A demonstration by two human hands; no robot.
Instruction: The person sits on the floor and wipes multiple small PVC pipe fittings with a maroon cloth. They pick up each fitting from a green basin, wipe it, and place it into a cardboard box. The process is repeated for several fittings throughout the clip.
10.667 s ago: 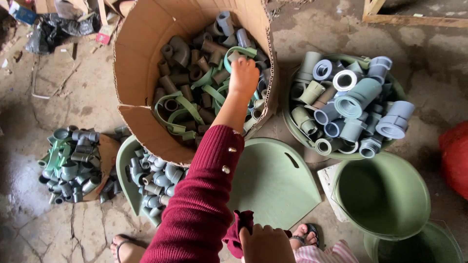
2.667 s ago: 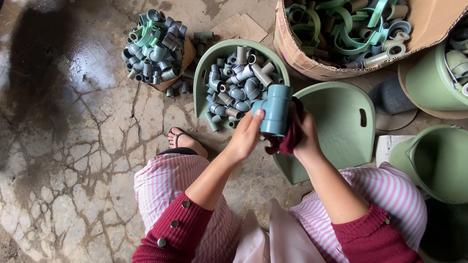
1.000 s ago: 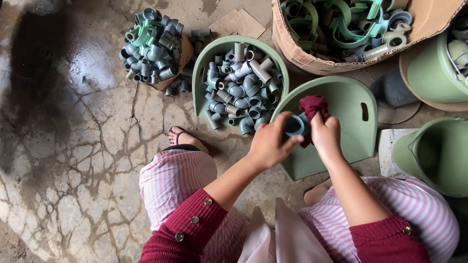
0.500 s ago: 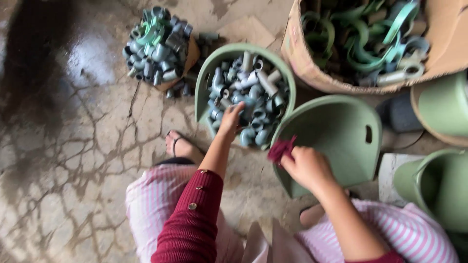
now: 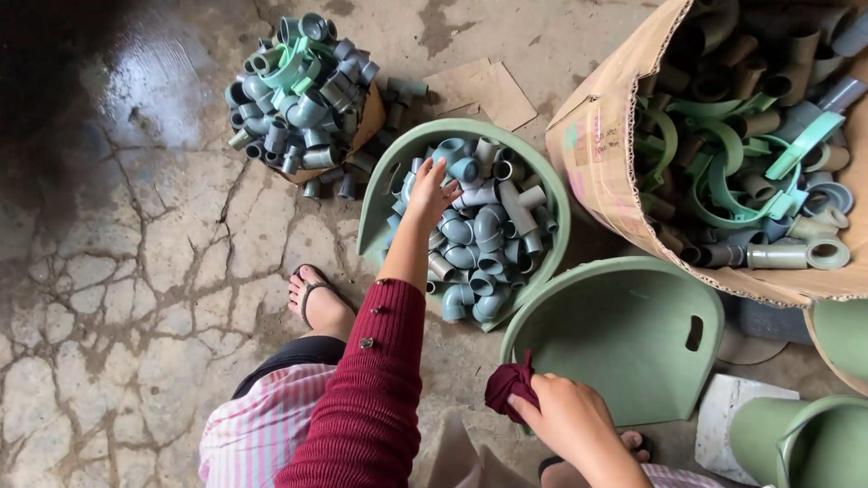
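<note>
My left hand (image 5: 432, 192) reaches out over a green tub (image 5: 389, 181) full of grey and blue pipe fittings (image 5: 484, 237), its fingers spread just above them and holding nothing. Lower down, my right hand (image 5: 562, 416) is closed around a dark red rag (image 5: 506, 387), at the near rim of an empty green tub (image 5: 624, 334) that lies on its side.
A heap of grey and green fittings (image 5: 294, 99) lies on cardboard at the upper left. At the right, a big cardboard box (image 5: 601, 154) holds brown, grey and green pipe parts. Green buckets (image 5: 800, 443) stand at the lower right. My sandalled foot (image 5: 316, 303) rests on the cracked concrete floor.
The blue-grey fitting I was wiping with the rag is out of my hands. My left hand has reached out to the tub of fittings, and my right hand has dropped with the rag.
</note>
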